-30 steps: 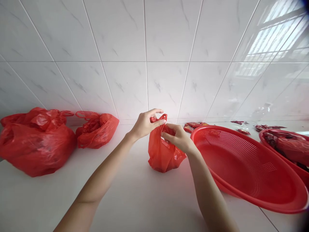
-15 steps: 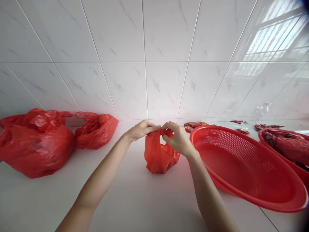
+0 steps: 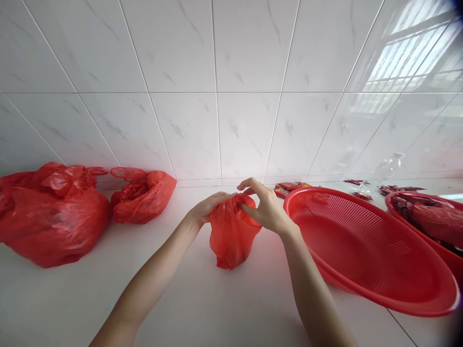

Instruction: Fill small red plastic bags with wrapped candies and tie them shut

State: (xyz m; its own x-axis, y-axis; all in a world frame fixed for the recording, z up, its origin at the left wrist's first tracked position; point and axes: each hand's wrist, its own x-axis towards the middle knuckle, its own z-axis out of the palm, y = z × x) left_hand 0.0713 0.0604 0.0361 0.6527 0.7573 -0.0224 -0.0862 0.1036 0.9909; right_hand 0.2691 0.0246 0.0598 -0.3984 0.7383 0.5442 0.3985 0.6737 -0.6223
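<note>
A small red plastic bag (image 3: pixel 233 236) is at the middle of the white counter, its top gathered between my hands. My left hand (image 3: pixel 211 206) grips the bag's upper left edge, its fingertips partly behind the plastic. On the other side, my right hand (image 3: pixel 263 205) has its thumb in the folds at the top right of the bag, with the index finger raised and curved above it. The bag's opening is bunched up, and what is inside is hidden.
Two red bags, a large one (image 3: pixel 54 221) and a smaller one (image 3: pixel 146 197), sit at the left. At right are a red basket (image 3: pixel 347 241), a second filled basket (image 3: pixel 398 200), small packets (image 3: pixel 287 189) and a clear bottle (image 3: pixel 392 166). A tiled wall (image 3: pixel 249 135) rises behind.
The small bag has turned and shifted slightly left, and its handle loops no longer show. My left hand has lowered a little, and my right index finger has lifted off the bag's top.
</note>
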